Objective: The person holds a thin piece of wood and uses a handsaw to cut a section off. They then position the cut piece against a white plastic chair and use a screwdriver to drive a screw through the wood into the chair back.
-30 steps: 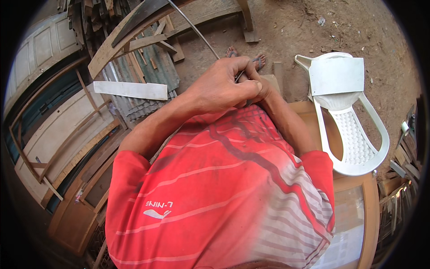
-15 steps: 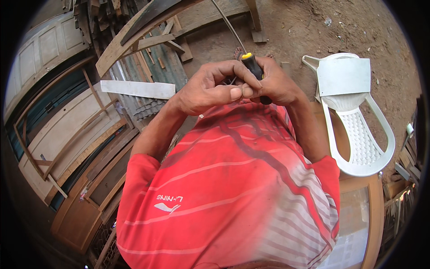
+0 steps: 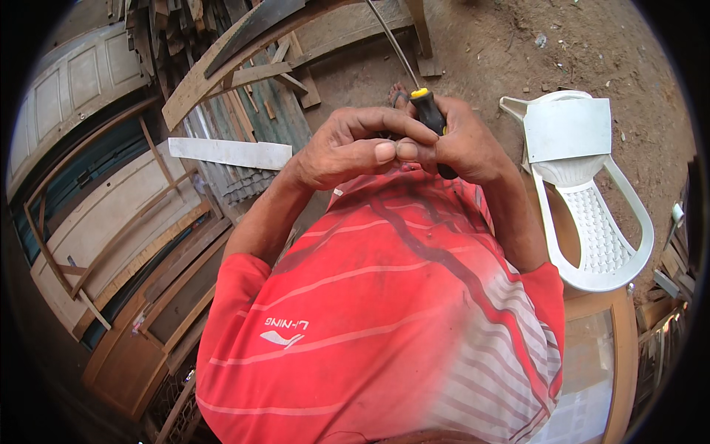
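Resting mid-scene in right hand (image 3: 470, 140), black-handled screwdriver (image 3: 429, 112), clamped by fingers, pointed far-left, seemingly tucked so fingertips could meet left hand (image 3: 336, 152); whether left fingers pinched something, could not tell.

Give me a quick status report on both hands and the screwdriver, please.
Right hand holding black-and-yellow screwdriver, shaft pointing away. Left hand close by, thumb tips together. Fingers block view of anything between them.
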`<state>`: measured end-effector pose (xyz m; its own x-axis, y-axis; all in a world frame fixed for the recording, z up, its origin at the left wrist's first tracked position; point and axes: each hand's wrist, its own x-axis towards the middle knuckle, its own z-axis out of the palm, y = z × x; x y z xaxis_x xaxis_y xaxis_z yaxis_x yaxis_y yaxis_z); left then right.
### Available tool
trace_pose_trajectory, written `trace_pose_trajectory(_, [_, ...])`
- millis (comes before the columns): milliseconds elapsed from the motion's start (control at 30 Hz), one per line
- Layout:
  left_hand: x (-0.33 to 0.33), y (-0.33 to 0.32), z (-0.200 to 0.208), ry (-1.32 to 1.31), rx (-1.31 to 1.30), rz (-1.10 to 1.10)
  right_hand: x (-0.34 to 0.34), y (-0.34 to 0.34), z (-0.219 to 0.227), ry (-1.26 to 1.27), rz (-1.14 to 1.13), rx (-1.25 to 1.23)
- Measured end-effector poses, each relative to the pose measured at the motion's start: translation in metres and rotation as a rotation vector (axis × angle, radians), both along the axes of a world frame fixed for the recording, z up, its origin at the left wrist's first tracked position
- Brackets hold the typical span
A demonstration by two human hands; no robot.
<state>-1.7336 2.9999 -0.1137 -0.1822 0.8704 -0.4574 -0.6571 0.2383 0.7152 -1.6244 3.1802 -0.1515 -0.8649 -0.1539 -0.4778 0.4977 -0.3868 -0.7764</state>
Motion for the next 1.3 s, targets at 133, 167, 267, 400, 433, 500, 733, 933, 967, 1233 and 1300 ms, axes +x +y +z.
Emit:
trace_pose_trajectory(133, [-0.001, 0.001, 0.0, -0.016, 0.017, -0.003, 0.0, 0.0, 0.0, 0.028, -0.015, 0.003])
trace_pose_trajectory(167, [-0.002, 0.001, 0.0, -0.018, 0.024, -0.005, 0.0, 0.0, 0.0, 0.032, -0.015, 0.003])
trace_pose_trajectory(267, [-0.005, 0.0, -0.002, -0.02, 0.048, -0.022, -0.001, 0.001, 0.001, 0.041, -0.03, -0.019])
trace_pose_trajectory(400, [-0.007, -0.001, -0.005, -0.011, 0.077, -0.038, -0.002, 0.003, 0.005, 0.03, -0.001, 0.027])
trace_pose_trajectory(433, [-0.008, -0.001, -0.006, -0.015, 0.083, -0.038, -0.003, 0.004, 0.006, 0.032, 0.006, 0.036])
trace_pose_trajectory(500, [-0.008, -0.003, -0.008, -0.006, 0.069, -0.042, -0.004, 0.005, 0.007, 0.032, 0.008, 0.056])
trace_pose_trajectory(733, [-0.015, -0.008, -0.01, -0.002, 0.045, -0.084, -0.007, 0.006, 0.011, 0.073, 0.006, 0.229])
trace_pose_trajectory(933, [-0.019, -0.011, -0.015, 0.087, 0.084, -0.13, -0.01, 0.005, 0.019, 0.0, 0.054, 0.264])
trace_pose_trajectory(967, [-0.02, -0.012, -0.014, 0.086, 0.093, -0.135, -0.01, 0.005, 0.02, -0.018, 0.071, 0.263])
trace_pose_trajectory(1233, [-0.026, -0.02, -0.009, 0.17, 0.057, -0.17, -0.018, -0.005, 0.01, -0.065, 0.117, 0.203])
trace_pose_trajectory(1300, [-0.028, -0.021, -0.008, 0.202, 0.062, -0.174, -0.019, -0.007, 0.007, -0.011, 0.105, 0.206])
